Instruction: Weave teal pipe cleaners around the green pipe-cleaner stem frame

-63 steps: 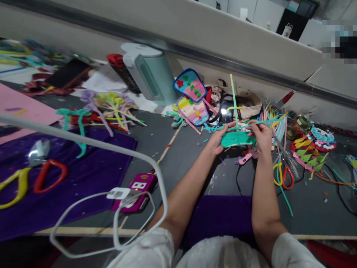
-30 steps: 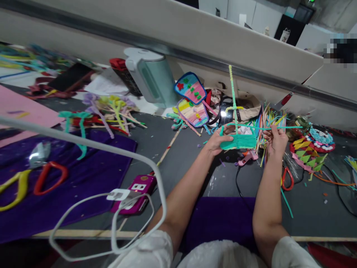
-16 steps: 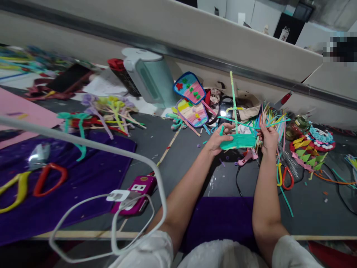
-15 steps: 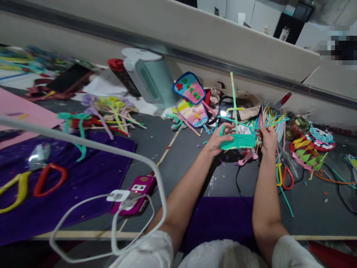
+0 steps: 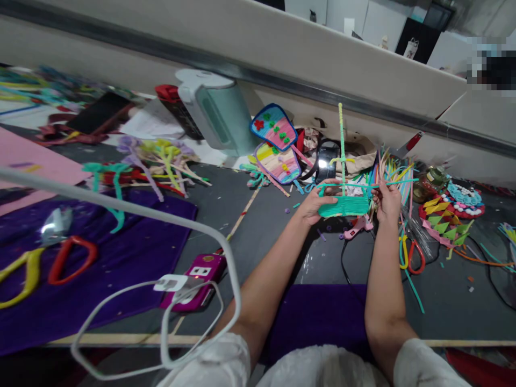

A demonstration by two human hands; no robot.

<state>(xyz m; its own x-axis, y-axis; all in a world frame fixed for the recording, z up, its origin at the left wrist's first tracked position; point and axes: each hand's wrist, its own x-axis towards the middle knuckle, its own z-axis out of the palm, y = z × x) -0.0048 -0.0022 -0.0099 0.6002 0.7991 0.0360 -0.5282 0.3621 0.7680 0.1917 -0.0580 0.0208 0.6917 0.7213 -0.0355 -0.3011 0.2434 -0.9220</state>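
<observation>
Teal strands are packed in close rows across a small flat panel [image 5: 349, 206], which is held above the dark table [image 5: 455, 306], right of the scene's middle. Its left end is gripped by the left hand [image 5: 316, 204], the thumb laid on the near face and the other fingers partly hidden behind. A loose strand [image 5: 406, 181] is pinched between the thumb and fingers of the right hand [image 5: 387, 200], just off the panel's right end, its tip jutting out to the right. On the far side of the rows a yellow-and-green stem [image 5: 342, 137] is pointed away; whether the strand is passed over or under it cannot be told. By appearance, another row is being added, and the step seems only partway done. For the next move, a steady left grip and an even pull from the right would be called for, so that the strand can be bedded against the rows without the panel being bent. Nearer and to the right, yellow-and-red scissors [image 5: 416, 257] are seen on the table.
</observation>
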